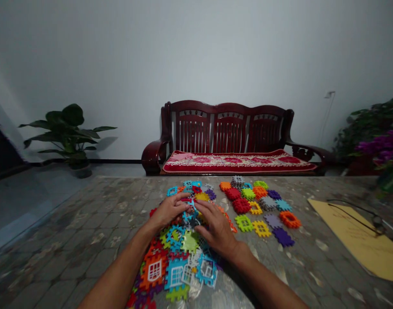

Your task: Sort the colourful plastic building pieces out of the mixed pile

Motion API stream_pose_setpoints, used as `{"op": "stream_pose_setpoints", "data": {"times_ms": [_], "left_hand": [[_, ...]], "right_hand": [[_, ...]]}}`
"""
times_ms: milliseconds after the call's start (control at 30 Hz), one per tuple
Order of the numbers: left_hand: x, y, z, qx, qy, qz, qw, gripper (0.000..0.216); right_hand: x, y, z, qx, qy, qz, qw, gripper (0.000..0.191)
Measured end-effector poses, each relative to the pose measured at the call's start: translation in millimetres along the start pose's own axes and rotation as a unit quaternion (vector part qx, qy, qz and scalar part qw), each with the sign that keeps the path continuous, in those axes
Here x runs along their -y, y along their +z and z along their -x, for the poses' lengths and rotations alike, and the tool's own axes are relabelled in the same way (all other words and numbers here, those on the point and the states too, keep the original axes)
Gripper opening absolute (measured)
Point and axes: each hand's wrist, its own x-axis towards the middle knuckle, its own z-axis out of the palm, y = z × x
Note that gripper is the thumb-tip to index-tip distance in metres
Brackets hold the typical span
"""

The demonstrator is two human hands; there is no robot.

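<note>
Pile of plastic pieces (190, 241): many colours, notched edges, overlapping; lower left of centre up to the middle of the frame; long axis slanting from lower left to upper right.
Left hand (170, 211): middle of the frame, laid across the pile from its left side; fingers bunched close together, pointing right; pinch or mere touch impossible to tell.
Right hand (216, 224): across the pile from its right side; fingers reaching toward upper left, thumb apart from them and lower down; firm hold on any piece impossible to tell.
Red piece (186, 199): at the fingertips of the left hand, longer way roughly sideways; left hand nearer of the 2.
Light blue piece (190, 205): in the gap between the 2 hands, just below and right of the red piece; partly hidden.
Single-colour stacks (241, 205): right of centre, grouped by colour; apart from the hands, to the upper right and right of the right hand; right hand clearly nearer.
Orange piece with white window (154, 271): lower left of centre, in the near part of the pile, below the left hand.
Tabletop (96, 240): grey, tile-patterned, under pile and stacks alike.
Yellow sheet (354, 236): far right of the frame, well apart from both hands.
</note>
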Motion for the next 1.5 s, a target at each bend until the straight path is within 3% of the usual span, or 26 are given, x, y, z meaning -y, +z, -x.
{"op": "stream_pose_setpoints", "data": {"times_ms": [133,300,467,767,833,933,1067,1167,1300,1500], "left_hand": [[-2.2,7.6,1.6,0.022,0.012,-0.012,1.0,0.075],[-1.9,12.5,3.1,0.047,0.021,-0.035,0.998,0.079],[-1.3,12.8,4.5,0.073,0.021,-0.025,0.997,0.085],[-8.1,14.3,8.1,0.092,0.027,0.012,0.995,0.084],[-10.0,4.7,7.2,0.05,0.027,0.027,0.998,0.078],[-6.4,-22.3,2.7,-0.09,0.044,0.061,0.993,0.073],[20.1,-64.5,-5.2,-0.293,0.041,0.056,0.954,0.059],[47.2,-83.2,-7.5,-0.377,0.026,0.046,0.925,0.049],[70.0,-89.4,-7.1,-0.399,-0.022,0.012,0.917,0.044],[78.3,-90.8,-8.7,-0.371,-0.035,-0.079,0.925,0.038]], "right_hand": [[5.7,-0.9,-0.3,0.032,-0.022,0.044,0.998,0.073],[9.9,-1.9,-3.1,0.067,-0.03,0.066,0.995,0.062],[16.1,-7.0,-8.7,0.084,-0.017,0.098,0.991,0.068],[18.5,-18.7,-9.7,0.108,0.015,0.072,0.991,0.062],[9.6,-26.5,-10.9,0.077,0.019,0.073,0.994,0.061],[-20.3,-46.1,-15.1,0.005,0.064,0.088,0.994,0.061],[-87.0,-83.7,-21.2,-0.073,0.188,0.126,0.971,0.054],[-136.4,-113.6,-23.9,-0.085,0.258,0.192,0.943,0.056],[-177.8,-139.2,-26.0,0.01,0.351,0.282,0.893,0.058],[-207.3,-143.1,-29.6,0.066,0.393,0.31,0.863,0.056]]}}
